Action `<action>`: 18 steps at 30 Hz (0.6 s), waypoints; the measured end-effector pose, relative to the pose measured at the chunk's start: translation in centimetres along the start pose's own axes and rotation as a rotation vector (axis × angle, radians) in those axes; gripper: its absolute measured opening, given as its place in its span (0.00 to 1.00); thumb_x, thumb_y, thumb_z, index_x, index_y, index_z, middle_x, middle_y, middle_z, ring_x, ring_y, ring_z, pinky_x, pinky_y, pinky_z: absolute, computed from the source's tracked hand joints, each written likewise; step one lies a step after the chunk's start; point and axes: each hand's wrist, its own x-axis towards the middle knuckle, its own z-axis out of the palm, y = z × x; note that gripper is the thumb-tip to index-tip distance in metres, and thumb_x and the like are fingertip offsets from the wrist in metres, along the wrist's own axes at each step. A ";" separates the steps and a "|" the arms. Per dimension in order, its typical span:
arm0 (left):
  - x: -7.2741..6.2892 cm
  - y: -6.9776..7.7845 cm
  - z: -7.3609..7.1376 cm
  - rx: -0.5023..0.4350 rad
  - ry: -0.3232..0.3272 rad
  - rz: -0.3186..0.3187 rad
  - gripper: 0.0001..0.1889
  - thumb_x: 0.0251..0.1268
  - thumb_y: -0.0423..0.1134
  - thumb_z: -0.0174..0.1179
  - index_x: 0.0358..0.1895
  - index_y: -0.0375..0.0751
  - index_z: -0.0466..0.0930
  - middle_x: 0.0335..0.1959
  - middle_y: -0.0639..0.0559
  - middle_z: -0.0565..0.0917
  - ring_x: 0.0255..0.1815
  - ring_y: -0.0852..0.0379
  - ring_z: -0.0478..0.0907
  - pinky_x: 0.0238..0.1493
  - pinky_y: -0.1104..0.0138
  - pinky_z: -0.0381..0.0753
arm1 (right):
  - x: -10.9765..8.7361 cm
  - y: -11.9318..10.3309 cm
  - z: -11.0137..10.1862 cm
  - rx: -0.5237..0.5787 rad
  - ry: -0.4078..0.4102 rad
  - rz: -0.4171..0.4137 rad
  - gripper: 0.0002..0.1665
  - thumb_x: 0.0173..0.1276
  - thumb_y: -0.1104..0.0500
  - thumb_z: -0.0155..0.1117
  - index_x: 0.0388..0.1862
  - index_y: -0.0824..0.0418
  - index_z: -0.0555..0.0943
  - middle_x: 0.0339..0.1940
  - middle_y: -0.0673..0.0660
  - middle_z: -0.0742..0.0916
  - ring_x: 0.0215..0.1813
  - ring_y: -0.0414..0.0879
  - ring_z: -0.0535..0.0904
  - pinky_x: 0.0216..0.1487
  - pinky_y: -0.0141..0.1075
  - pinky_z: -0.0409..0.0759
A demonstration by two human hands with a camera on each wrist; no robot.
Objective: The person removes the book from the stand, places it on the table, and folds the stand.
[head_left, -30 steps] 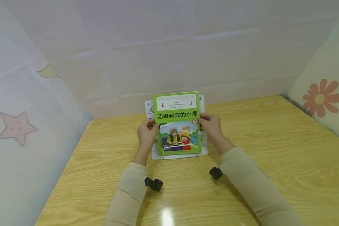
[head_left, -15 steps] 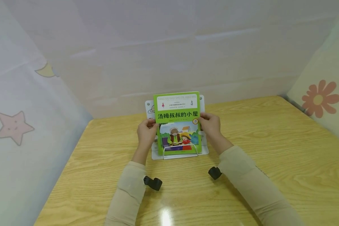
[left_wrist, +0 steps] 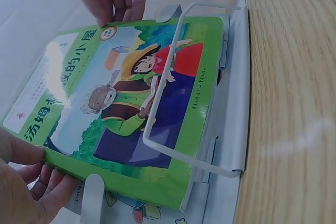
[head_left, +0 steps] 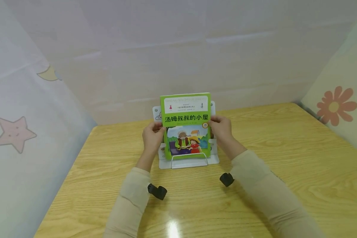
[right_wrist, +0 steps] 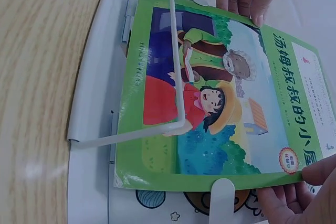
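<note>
A green picture-covered book (head_left: 187, 119) stands upright, leaning back on a white book stand (head_left: 164, 164) on the table. My left hand (head_left: 152, 138) pinches the book's left edge between thumb and fingers; my right hand (head_left: 222, 131) pinches the right edge. In the left wrist view, the book's lower part (left_wrist: 181, 124) lies behind the stand's white wire bar (left_wrist: 148, 124). Its bottom edge sits a little above the ledge in the head view. The right wrist view shows a white side tab (right_wrist: 222, 200) beside the cover, near my right fingers. Most of the stand's back is hidden.
The wood-grain table (head_left: 270, 148) spreads around the stand. A pale cloth backdrop (head_left: 178, 59) rises behind the table, with printed side panels at left and right. A black wrist camera (head_left: 157, 191) hangs at the left sleeve, another camera (head_left: 226, 179) at the right.
Over the last half second both hands have raised the book slightly, so its lower edge has moved up from the stand's ledge. Before that it stayed nearly still.
</note>
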 end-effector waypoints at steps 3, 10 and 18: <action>-0.3 0.2 -0.1 -0.008 0.000 0.010 0.08 0.51 0.26 0.56 0.37 0.31 0.76 0.31 0.44 0.77 0.33 0.53 0.73 0.37 0.68 0.74 | -0.2 -0.1 -0.1 0.005 -0.007 -0.003 0.17 0.63 0.67 0.48 0.51 0.71 0.70 0.45 0.62 0.75 0.45 0.49 0.70 0.45 0.35 0.72; -0.3 0.0 -0.2 -0.066 0.023 0.080 0.09 0.52 0.27 0.57 0.38 0.31 0.77 0.32 0.44 0.77 0.33 0.54 0.72 0.38 0.69 0.73 | -0.3 -0.5 -0.2 -0.015 -0.010 -0.050 0.17 0.62 0.67 0.48 0.51 0.71 0.70 0.45 0.62 0.75 0.44 0.49 0.69 0.45 0.36 0.71; -0.1 0.3 -0.7 -0.117 0.056 0.175 0.09 0.52 0.27 0.57 0.38 0.29 0.77 0.34 0.42 0.78 0.35 0.52 0.73 0.39 0.68 0.74 | -0.6 -1.6 -0.1 0.033 -0.032 -0.112 0.16 0.62 0.69 0.48 0.48 0.73 0.71 0.43 0.62 0.75 0.41 0.48 0.70 0.43 0.36 0.73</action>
